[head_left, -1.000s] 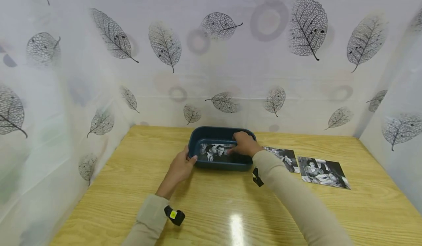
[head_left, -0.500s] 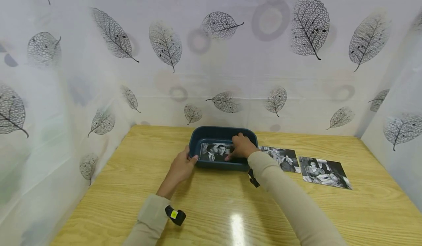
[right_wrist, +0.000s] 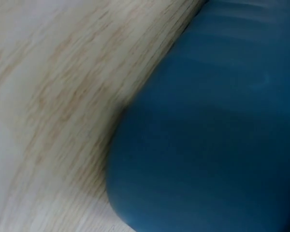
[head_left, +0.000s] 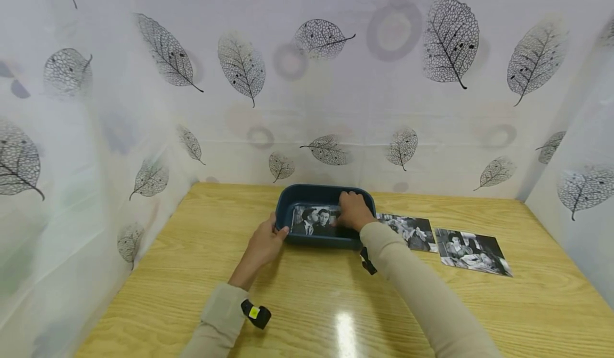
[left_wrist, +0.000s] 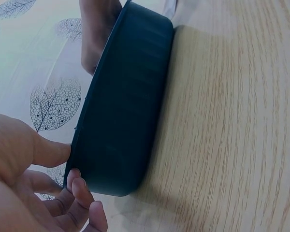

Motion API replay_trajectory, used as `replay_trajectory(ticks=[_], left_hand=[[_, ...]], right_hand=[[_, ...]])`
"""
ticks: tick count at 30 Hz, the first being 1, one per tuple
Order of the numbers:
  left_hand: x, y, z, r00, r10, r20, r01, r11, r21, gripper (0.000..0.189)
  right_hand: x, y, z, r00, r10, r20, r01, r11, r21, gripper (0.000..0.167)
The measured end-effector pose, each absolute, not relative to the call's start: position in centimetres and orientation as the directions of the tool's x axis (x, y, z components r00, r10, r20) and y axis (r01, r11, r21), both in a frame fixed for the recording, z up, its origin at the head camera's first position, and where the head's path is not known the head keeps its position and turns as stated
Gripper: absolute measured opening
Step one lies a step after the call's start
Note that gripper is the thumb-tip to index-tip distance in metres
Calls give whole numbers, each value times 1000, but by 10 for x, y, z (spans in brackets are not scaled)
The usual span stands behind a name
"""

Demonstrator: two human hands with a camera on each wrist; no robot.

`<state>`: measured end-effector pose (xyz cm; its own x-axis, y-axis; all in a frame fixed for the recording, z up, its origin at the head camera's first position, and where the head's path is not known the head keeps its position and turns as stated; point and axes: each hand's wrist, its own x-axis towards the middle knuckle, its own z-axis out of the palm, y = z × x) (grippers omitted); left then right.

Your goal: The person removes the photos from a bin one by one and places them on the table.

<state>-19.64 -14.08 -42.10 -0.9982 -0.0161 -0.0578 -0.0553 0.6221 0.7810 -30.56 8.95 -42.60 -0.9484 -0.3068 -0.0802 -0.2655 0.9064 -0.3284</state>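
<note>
A dark blue rectangular container (head_left: 321, 242) stands on the table near its back edge. My left hand (head_left: 263, 243) grips its left front corner; the left wrist view shows the thumb at the rim and the fingers below, against the wall of the container (left_wrist: 121, 106). Inside lies a black-and-white photo (head_left: 309, 222) of two people. My right hand (head_left: 354, 211) reaches into the container, fingers bent and thumb at the photo, covering its right part. The right wrist view shows only the outer wall of the container (right_wrist: 208, 130) and wood, with no fingers visible.
Two more black-and-white photos lie right of the container: a nearer photo (head_left: 412, 233), partly behind the right sleeve, and a farther photo (head_left: 472, 251). A leaf-patterned curtain (head_left: 326, 97) rises behind the wooden table (head_left: 307, 294) and along both sides.
My right hand has shifted slightly left inside the container, and the photo's far edge appears a little higher. My left hand stays at the corner; the loose photos have not moved.
</note>
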Motion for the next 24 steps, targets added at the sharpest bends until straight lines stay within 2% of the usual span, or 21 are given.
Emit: replay_trajectory(ticks=[10, 17, 24], left_hand=[[-196, -141, -420, -998, -25, -62, -65, 604, 794, 67], [-196, -141, -419, -998, -28, -65, -69, 605, 793, 67], [-195, -141, -419, -998, -22, -52, -55, 611, 790, 66]], right_hand=[[-309, 91, -423, -973, -232, -19, -197, 865, -462, 27], [-304, 93, -414, -972, -236, 16, -211, 832, -513, 27], [-302, 101, -404, -954, -288, 81, -279, 754, -594, 23]])
